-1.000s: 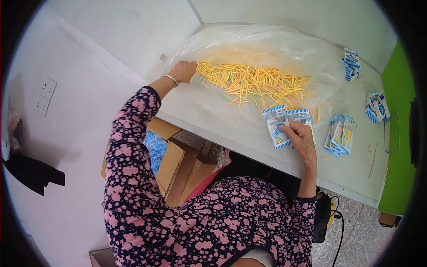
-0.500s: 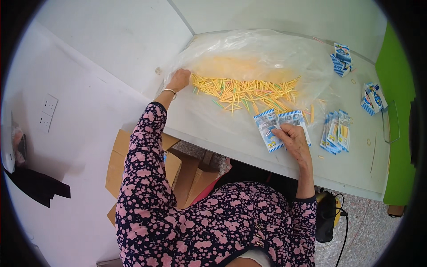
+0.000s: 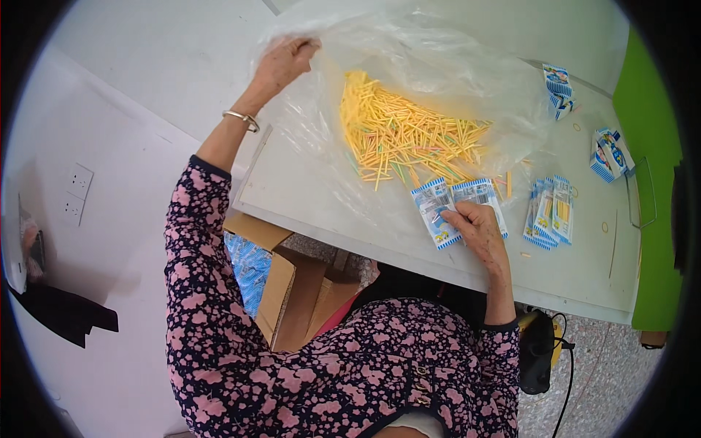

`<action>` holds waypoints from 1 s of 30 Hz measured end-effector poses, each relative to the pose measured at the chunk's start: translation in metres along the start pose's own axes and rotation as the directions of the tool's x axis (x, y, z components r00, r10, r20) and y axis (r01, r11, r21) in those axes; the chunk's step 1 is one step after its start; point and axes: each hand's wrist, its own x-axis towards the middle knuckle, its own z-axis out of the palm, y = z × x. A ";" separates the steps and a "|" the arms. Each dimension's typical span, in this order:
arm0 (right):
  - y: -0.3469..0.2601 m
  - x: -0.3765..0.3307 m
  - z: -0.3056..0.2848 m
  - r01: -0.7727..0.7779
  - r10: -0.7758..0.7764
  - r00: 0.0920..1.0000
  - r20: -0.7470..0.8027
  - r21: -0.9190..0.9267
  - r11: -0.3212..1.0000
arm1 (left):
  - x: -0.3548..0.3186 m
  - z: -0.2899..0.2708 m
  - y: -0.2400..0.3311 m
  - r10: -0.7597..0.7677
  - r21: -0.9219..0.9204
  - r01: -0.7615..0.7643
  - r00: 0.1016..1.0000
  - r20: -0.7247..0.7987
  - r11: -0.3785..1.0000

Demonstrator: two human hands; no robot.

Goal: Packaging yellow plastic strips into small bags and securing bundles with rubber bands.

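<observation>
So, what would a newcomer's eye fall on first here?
Probably the heap of yellow sticks in the middle of the table, surrounded by cloudy plastic sheeting. Next, the left hand at the upper left, its grip closed on that sheeting. Then the right hand, holding fanned blue-and-white packets just in front of the heap.

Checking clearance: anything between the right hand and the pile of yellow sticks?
Yes: the blue-and-white packets held in the right hand lie between it and the pile of yellow sticks.
</observation>
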 end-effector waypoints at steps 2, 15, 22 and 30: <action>0.000 0.001 0.001 0.006 -0.006 1.000 -0.007 0.016 1.000 | 0.002 -0.023 0.029 -0.149 -0.059 0.153 0.986 0.081 0.986; 0.000 0.001 0.004 0.008 -0.008 1.000 0.000 0.039 0.999 | -0.046 -0.001 -0.061 -0.121 0.461 0.111 0.993 -0.008 0.880; 0.000 0.001 0.004 -0.047 0.048 0.999 -0.012 0.084 0.995 | -0.087 0.051 -0.001 0.324 0.484 -0.375 0.927 0.188 0.791; -0.004 0.002 0.004 -0.055 0.057 0.998 -0.018 0.090 0.994 | -0.095 0.113 0.024 0.244 0.218 -0.341 0.894 0.375 0.914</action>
